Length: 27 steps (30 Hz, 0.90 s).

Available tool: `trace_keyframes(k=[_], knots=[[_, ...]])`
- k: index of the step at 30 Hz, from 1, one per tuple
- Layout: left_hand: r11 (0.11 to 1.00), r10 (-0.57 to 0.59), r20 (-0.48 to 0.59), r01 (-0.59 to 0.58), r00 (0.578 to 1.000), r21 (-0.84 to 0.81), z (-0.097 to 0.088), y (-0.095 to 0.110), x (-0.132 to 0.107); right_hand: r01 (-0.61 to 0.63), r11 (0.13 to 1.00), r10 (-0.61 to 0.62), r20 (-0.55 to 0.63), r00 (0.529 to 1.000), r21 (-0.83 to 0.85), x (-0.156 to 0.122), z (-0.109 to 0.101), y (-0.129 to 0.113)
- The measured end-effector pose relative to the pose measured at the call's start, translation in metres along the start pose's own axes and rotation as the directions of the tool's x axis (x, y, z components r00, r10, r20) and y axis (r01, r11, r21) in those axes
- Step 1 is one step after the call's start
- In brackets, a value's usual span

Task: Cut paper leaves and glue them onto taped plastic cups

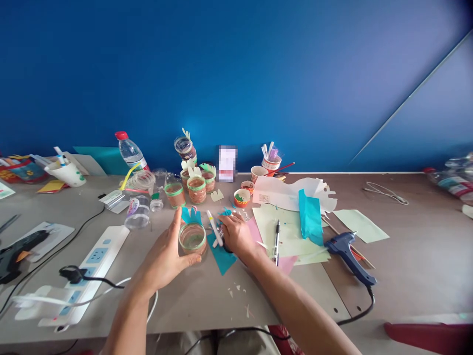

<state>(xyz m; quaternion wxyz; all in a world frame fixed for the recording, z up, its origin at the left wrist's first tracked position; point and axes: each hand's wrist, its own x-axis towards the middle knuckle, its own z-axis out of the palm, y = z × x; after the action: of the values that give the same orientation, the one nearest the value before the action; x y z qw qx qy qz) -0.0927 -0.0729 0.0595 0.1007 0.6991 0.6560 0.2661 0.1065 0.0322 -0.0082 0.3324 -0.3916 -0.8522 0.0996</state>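
My left hand (165, 256) curls round a small clear plastic cup (192, 238) with a green band, which stands on the table with teal paper shapes at its far rim. My right hand (236, 234) rests on the table just right of the cup, fingers closed on a white pen or marker (215, 228) over a teal paper piece (221, 254). Behind them stand several decorated cups (196, 189) wrapped in brown cord with green bands.
A blue glue gun (349, 251) lies right, beside pale green paper (291, 231), a teal sheet (310, 217) and a black pen (277, 236). A white power strip (88, 266) with cables lies left, a black glue gun (16, 249) farther left. A water bottle (129, 150) stands at the blue wall.
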Motion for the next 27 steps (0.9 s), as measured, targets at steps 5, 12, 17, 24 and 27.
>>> trace_keyframes(k=[5,12,17,24,27], knots=[[0.993,-0.080,-0.034,0.077,0.996,-0.089,0.011,-0.001,0.005,-0.014,1.000,0.013,-0.049,0.999,-0.009,-0.001,-0.005,-0.003],[0.981,-0.140,-0.238,0.101,0.961,-0.167,0.023,-0.024,0.028,-0.070,0.998,0.069,-0.137,0.988,-0.003,-0.002,-0.009,0.001],[0.956,-0.274,-0.296,0.226,0.915,-0.186,0.023,-0.033,0.049,-0.085,0.996,0.080,-0.174,0.981,-0.020,-0.003,-0.012,0.006],[0.979,-0.200,-0.356,0.172,0.913,-0.110,0.032,-0.041,0.051,-0.148,0.988,0.134,-0.256,0.957,-0.033,-0.004,-0.012,0.015],[0.975,-0.215,-0.352,0.182,0.911,-0.125,0.031,-0.042,0.045,-0.166,0.986,0.150,-0.266,0.952,-0.035,-0.004,-0.010,0.017]])
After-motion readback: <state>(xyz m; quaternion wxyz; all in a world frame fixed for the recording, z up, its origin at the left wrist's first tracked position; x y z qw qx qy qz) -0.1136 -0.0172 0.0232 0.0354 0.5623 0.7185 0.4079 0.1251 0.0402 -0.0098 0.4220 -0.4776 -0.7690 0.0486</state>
